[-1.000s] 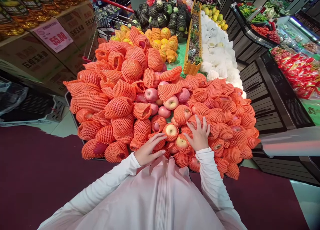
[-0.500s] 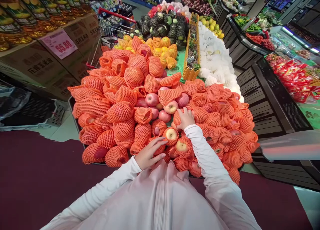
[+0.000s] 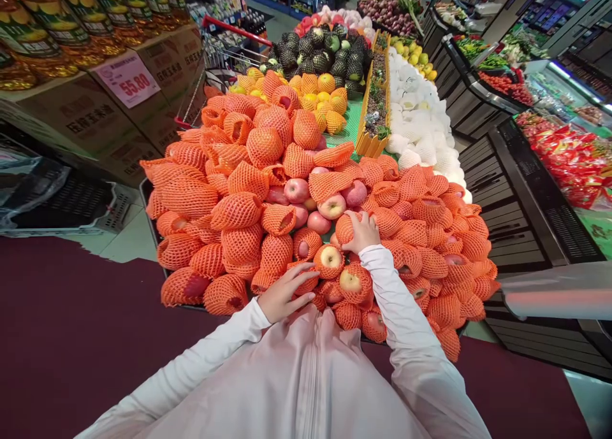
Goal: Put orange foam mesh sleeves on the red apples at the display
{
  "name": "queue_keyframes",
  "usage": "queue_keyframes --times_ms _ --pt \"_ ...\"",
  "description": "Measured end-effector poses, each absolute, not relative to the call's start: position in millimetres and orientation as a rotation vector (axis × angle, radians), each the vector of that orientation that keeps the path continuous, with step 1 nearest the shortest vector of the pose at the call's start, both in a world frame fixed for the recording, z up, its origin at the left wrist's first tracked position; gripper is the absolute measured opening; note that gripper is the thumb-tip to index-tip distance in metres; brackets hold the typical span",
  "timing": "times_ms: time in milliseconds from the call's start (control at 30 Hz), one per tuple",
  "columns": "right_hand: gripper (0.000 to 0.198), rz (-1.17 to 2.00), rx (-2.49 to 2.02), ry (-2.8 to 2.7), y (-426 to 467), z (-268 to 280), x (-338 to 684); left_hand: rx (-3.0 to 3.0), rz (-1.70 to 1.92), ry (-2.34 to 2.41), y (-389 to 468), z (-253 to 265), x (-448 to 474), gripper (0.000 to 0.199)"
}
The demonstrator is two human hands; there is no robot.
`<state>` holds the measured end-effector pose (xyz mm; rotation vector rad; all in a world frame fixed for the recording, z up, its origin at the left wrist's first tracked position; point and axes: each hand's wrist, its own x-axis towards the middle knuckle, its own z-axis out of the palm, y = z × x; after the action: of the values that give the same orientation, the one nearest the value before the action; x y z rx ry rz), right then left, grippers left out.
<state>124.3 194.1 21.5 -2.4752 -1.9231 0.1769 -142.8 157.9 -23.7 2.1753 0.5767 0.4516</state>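
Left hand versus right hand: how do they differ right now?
The left hand is low, near the wearer's body; the right hand reaches farther in.
The left hand's fingers extend fairly straight; the right hand's curl over a netted apple.
Both emerge from white sleeves.

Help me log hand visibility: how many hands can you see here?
2. The left hand is beside a pale-topped apple in orange netting; the right hand is at another netted apple just beyond it. Others in the background may be hidden.
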Motion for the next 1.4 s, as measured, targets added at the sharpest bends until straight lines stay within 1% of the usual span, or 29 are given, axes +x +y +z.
queue_keyframes --times_ms 133,300,367,500,567,633,700,800,867,967,1033,1133,1200,1300,1400 --pt "0.093 0.135 -2.422 -1.908 186 19 120 2.244 0.485 0.597 166 -24 -133 0.042" --pt "0.091 0.114 -2.425 -1.847 181 20 116 2.392 0.713 0.772 211 -16 -94 0.041" --pt "0.094 0.108 -2.448 -1.810 181 19 116 2.451 0.775 0.902 236 -9 -71 0.042" --pt "0.111 0.124 -2.433 -1.800 179 15 119 2.539 0.801 1.173 279 5 -29 0.045" --pt "0.111 0.112 -2.370 -1.821 177 14 119 2.550 0.741 1.241 292 10 -16 0.040" --pt "0.100 0.058 -2.263 -1.838 175 17 118 2.545 0.640 1.243 299 11 -10 0.031" --pt "0.080 -0.024 -2.120 -1.850 170 23 117 2.540 0.575 1.220 301 10 -12 0.029" --pt "0.050 -0.123 -1.955 -1.821 161 37 116 2.553 0.572 1.197 300 5 -20 0.033" --pt "0.041 -0.157 -1.900 -1.783 151 46 115 2.581 0.590 1.145 299 1 -24 0.046" --pt "0.034 -0.222 -1.834 -1.727 131 55 113 2.646 0.565 1.032 298 -4 -22 0.075" --pt "0.030 -0.283 -1.786 -1.683 112 55 112 2.684 0.522 1.006 298 -7 -16 0.083" --pt "0.029 -0.369 -1.710 -1.614 76 46 112 2.698 0.514 1.072 299 -9 -5 0.086" --pt "0.030 -0.404 -1.703 -1.569 52 35 114 2.656 0.528 1.157 301 -9 0 0.083" --pt "0.030 -0.408 -1.757 -1.513 20 19 120 2.571 0.521 1.227 302 -7 4 0.079" --pt "0.028 -0.420 -1.827 -1.455 -1 10 126 2.486 0.562 1.240 299 -1 1 0.083"
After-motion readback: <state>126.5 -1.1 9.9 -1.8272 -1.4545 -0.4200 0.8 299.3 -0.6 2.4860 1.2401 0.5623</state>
